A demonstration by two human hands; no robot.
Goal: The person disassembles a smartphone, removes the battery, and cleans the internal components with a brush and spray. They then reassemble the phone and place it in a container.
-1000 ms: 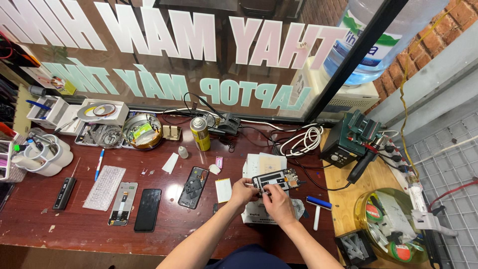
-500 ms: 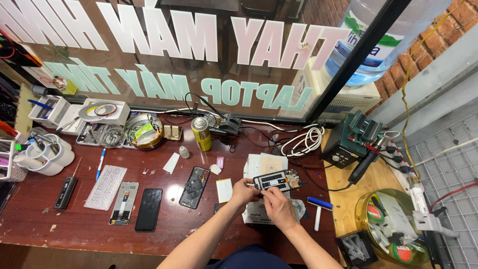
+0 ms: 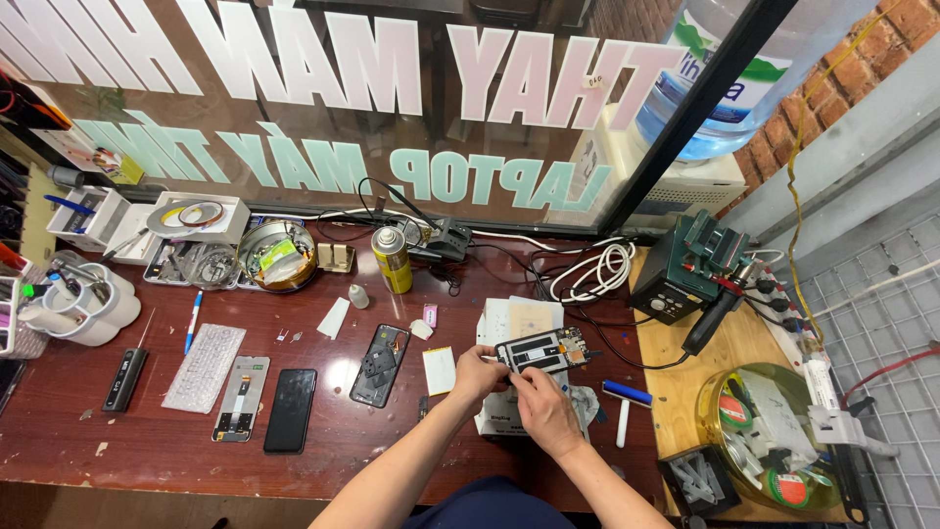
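**Workbench state: opened phone frame held over white box**

The left hand (image 3: 477, 373) grips the left end of an opened phone frame (image 3: 541, 350), fingers curled and pinching its edge. The right hand (image 3: 544, 411) lies just below the frame; its fingertips are drawn together and touch the lower edge, but whether they pinch a small part or tool cannot be told. The frame is held level, above a white box (image 3: 519, 318) at the centre-right of the red-brown bench (image 3: 147, 451).

Left of the hands lie a small pale-yellow pad (image 3: 439, 370), a phone back housing (image 3: 380, 364), a black phone (image 3: 291, 409), a display panel (image 3: 240, 398) and a piece of bubble wrap (image 3: 203, 366). A yellow spray can (image 3: 394, 260) stands upright behind them. To the right, a blue-handled brush (image 3: 627, 393) lies near the frame, and a dark soldering station (image 3: 685, 269) stands on the wooden side table (image 3: 685, 387). A coil of white cable (image 3: 592, 274) rests between the can and the station.
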